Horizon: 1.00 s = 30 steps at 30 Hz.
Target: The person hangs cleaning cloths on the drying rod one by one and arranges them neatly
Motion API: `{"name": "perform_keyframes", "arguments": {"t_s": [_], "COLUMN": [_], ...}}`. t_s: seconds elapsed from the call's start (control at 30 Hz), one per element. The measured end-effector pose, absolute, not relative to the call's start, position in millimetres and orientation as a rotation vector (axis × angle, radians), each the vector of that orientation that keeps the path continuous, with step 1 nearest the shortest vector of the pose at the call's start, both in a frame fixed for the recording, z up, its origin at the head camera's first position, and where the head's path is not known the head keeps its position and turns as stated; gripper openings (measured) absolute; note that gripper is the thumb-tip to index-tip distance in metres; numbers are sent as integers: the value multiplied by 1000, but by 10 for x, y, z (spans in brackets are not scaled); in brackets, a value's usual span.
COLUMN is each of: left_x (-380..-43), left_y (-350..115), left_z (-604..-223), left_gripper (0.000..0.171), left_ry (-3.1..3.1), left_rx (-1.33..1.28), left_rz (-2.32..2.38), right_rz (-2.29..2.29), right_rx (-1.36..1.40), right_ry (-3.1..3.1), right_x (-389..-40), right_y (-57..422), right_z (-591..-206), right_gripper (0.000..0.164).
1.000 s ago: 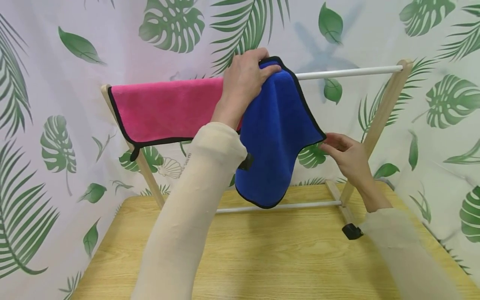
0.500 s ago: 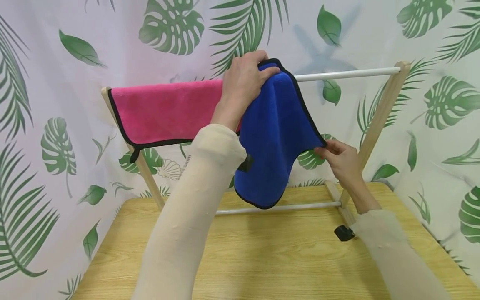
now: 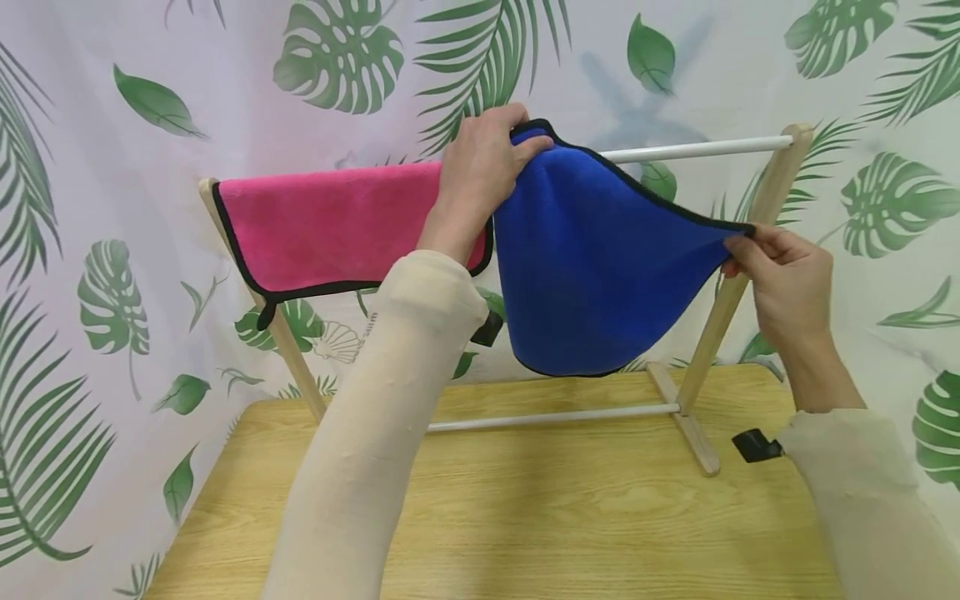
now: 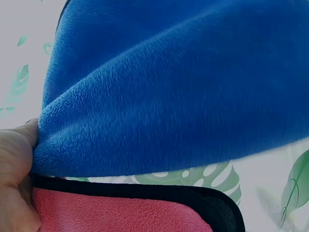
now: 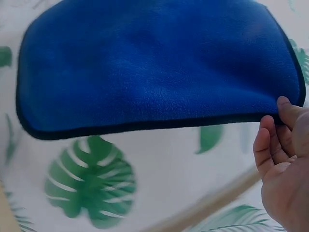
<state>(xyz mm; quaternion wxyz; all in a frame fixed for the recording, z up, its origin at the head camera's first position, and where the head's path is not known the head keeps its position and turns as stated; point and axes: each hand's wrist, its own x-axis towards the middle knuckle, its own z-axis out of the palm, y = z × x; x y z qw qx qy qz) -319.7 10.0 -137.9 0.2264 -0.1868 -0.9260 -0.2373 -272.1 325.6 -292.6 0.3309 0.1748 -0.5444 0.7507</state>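
Note:
A blue towel [image 3: 600, 258] with black edging is stretched between both hands in front of the rack's white upper rod [image 3: 697, 150]. My left hand [image 3: 483, 167] pinches its upper left part close to the rod, beside the pink towel. Out to the right, my right hand [image 3: 791, 279] pinches a corner, level with the upper part of the rack's right post. In the right wrist view, the thumb [image 5: 286, 107] lies over the black edge of the cloth. A pink towel [image 3: 330, 229], also black-edged, hangs folded over the left half of the rod.
The rack's wooden right post [image 3: 712, 342] stands on a foot [image 3: 686, 425] on the wooden table [image 3: 585, 508]. A lower white rod [image 3: 555, 417] joins the two sides. Behind hangs a white leaf-printed backdrop [image 3: 180, 333].
My right hand has moved right and up with the towel's corner, spreading the blue towel wider and lifting its lower edge. The left hand has stayed almost in place.

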Motion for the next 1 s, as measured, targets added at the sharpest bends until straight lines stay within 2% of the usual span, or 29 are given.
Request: {"name": "perform_keyframes", "arguments": {"t_s": [0.37,0.57,0.77,0.9,1.0], "left_x": [-3201,-3205,-3214,-3209,-3207], "left_y": [85,93,88,73,75], "left_z": [-1397,-1419,-1405,-1373,-1365], "left_gripper": [34,35,36,33,32], "left_ry": [-2553,-2550,-2548,-2542,-2542], "left_rx": [-511,-526,-532,-528,-530], "left_rz": [-686,-704,-712,-737,-759], "right_rz": [1806,1675,1382,1169,1055], "right_rx": [408,361,244,188,138], "right_ry": [-1504,-1609,-1784,-1829,-1849], "right_x": [-2680,-2705,-2724,-2739,-2758], "right_y": [3593,3631,3636,3599,3571], "right_z": [-2387,-2250,-2139,-2041,-1978], "right_gripper": [8,8,16,8,21]}}
